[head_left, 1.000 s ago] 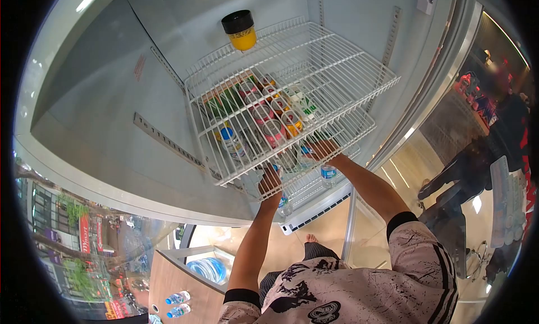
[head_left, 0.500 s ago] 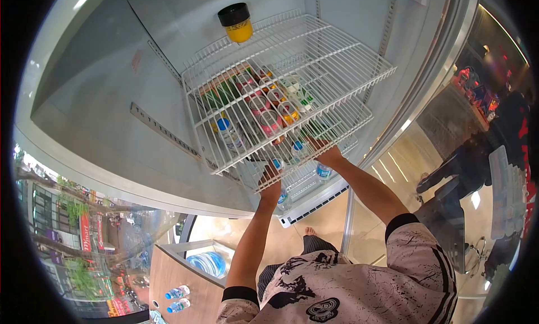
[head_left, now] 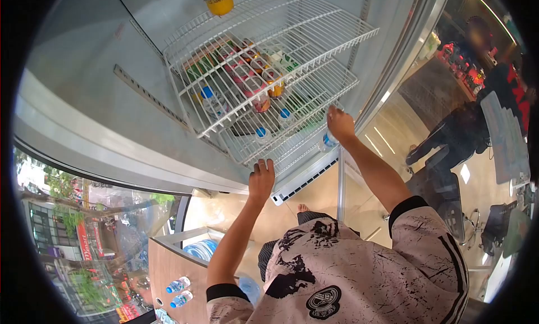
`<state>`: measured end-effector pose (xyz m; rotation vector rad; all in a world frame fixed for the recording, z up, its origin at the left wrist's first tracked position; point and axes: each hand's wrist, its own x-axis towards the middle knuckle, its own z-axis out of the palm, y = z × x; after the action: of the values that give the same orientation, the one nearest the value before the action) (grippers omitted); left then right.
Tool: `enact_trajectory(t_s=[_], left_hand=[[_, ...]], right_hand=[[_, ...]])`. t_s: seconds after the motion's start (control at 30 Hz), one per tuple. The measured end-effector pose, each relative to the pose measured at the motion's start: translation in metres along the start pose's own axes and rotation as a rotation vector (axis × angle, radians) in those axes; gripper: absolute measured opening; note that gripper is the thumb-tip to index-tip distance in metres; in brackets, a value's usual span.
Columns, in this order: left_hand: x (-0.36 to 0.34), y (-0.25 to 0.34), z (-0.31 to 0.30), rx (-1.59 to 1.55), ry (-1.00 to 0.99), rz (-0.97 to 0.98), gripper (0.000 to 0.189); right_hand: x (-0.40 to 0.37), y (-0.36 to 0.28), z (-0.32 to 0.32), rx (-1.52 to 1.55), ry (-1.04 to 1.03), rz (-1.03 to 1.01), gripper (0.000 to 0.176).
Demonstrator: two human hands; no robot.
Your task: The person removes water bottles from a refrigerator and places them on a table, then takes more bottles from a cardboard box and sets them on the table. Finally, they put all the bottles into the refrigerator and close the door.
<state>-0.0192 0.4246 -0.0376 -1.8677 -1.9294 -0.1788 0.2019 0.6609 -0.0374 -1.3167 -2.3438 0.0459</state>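
My left hand [head_left: 261, 181] is at the front left corner of the lower wire shelf [head_left: 306, 126], fingers slightly apart and fingertips at its edge. Near that shelf's right front side, my right hand [head_left: 340, 123] is closed; what it grips is hidden. A water bottle [head_left: 330, 139] shows just below it, partly covered. Two blue-capped bottles stand behind the shelf's front edge, one on the left [head_left: 261, 133] and one on the right [head_left: 286, 115]. Above them is the upper wire shelf [head_left: 337, 46], through whose bars pink cans [head_left: 254, 87], orange cans [head_left: 274, 84] and another blue-capped bottle [head_left: 212, 102] show.
A black-lidded yellow jar [head_left: 220, 3] is at the top of the fridge. On the left, two small bottles [head_left: 179, 291] lie on a wooden cabinet [head_left: 168, 256], with a large blue bottle [head_left: 201, 249] beside it. A dark-clothed person [head_left: 455, 136] is beyond the glass at right.
Both hands have drawn back from among the bottles to the lower shelf's front. My right hand has moved to the right and closed. The view has tilted down, shifting the shelves upward.
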Motion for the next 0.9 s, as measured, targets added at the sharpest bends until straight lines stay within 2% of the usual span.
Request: enact_trajectory(t_s=[0.07,0.1,0.17,0.3,0.37,0.43,0.47,0.57,0.63,0.7,0.77,0.83,0.9], left_hand=[[-0.006,-0.004,-0.022,-0.021,0.005,0.044,0.022],[-0.008,-0.006,-0.035,-0.030,0.007,0.091,0.021],[-0.013,-0.007,-0.059,-0.030,0.036,0.135,0.021],[-0.011,-0.009,-0.104,-0.125,0.049,0.207,0.020],[-0.011,-0.006,-0.114,-0.137,0.056,0.213,0.022],[-0.009,-0.003,-0.117,-0.152,0.057,0.213,0.023],[-0.006,-0.002,-0.118,-0.201,0.128,0.261,0.025],[0.011,-0.003,-0.107,-0.253,0.237,0.326,0.028],[0.027,-0.003,-0.087,-0.221,0.334,0.455,0.021],[0.039,-0.003,-0.057,-0.196,0.334,0.486,0.016],[0.052,-0.007,-0.038,-0.200,0.386,0.603,0.013],[0.064,-0.009,-0.022,-0.192,0.403,0.643,0.013],[0.074,-0.008,-0.002,-0.178,0.412,0.654,0.012]], right_hand=[[0.009,0.008,-0.010,0.043,0.265,0.157,0.013],[0.012,0.012,-0.014,0.042,0.274,0.154,0.013],[0.017,0.016,-0.019,0.040,0.416,0.308,0.012],[0.023,0.009,-0.007,0.100,0.486,0.432,0.012],[0.026,0.002,0.007,0.113,0.434,0.517,0.016],[0.030,0.000,0.023,0.144,0.406,0.467,0.019],[0.029,-0.001,0.032,0.170,0.372,0.434,0.022],[0.031,-0.006,0.051,0.122,0.274,0.355,0.030],[0.032,-0.015,0.047,0.174,0.255,0.346,0.032],[0.024,-0.017,0.043,0.117,0.263,0.351,0.030],[0.018,-0.022,0.040,0.060,0.287,0.378,0.026],[0.013,-0.028,0.033,0.203,0.376,0.375,0.021],[0.011,-0.033,0.027,0.155,0.383,0.408,0.017]])
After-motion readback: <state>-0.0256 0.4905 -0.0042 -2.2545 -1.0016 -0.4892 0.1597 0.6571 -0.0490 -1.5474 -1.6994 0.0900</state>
